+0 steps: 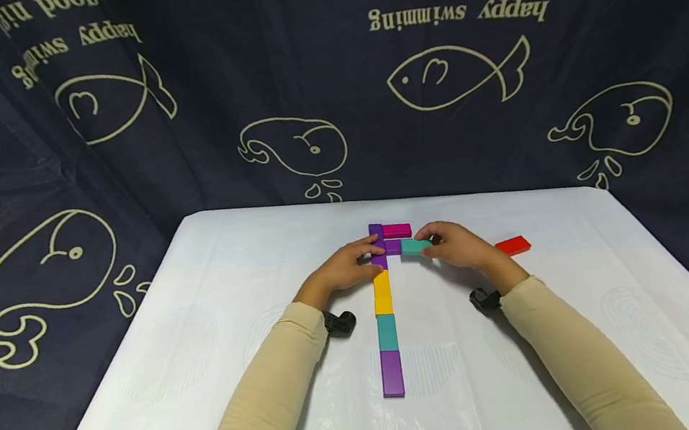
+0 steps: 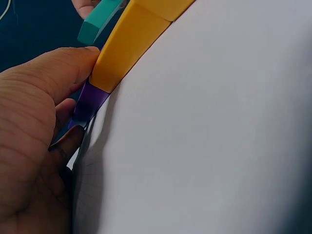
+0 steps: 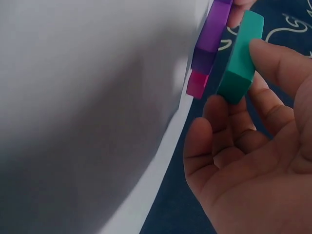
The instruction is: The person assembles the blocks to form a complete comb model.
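My right hand (image 1: 456, 245) pinches a teal block (image 3: 243, 56) between thumb and fingers. In the right wrist view the teal block is tilted and raised above the white surface. In the head view it overlaps the right end of a short purple block (image 1: 393, 247), which extends from the column. My left hand (image 1: 347, 265) rests its fingertips on the dark purple part (image 1: 375, 228) at the column's far end, thumb by the yellow blocks (image 1: 382, 293). Parts of the purple pieces are hidden under those fingers. A magenta block (image 1: 397, 230) lies just beyond the short purple one.
Nearer me, the column continues with a flat teal block (image 1: 387, 333) and a purple block (image 1: 392, 374). A red block (image 1: 513, 246) lies by the right forearm. Behind the white table (image 1: 196, 380) hangs a dark printed cloth (image 1: 357, 61).
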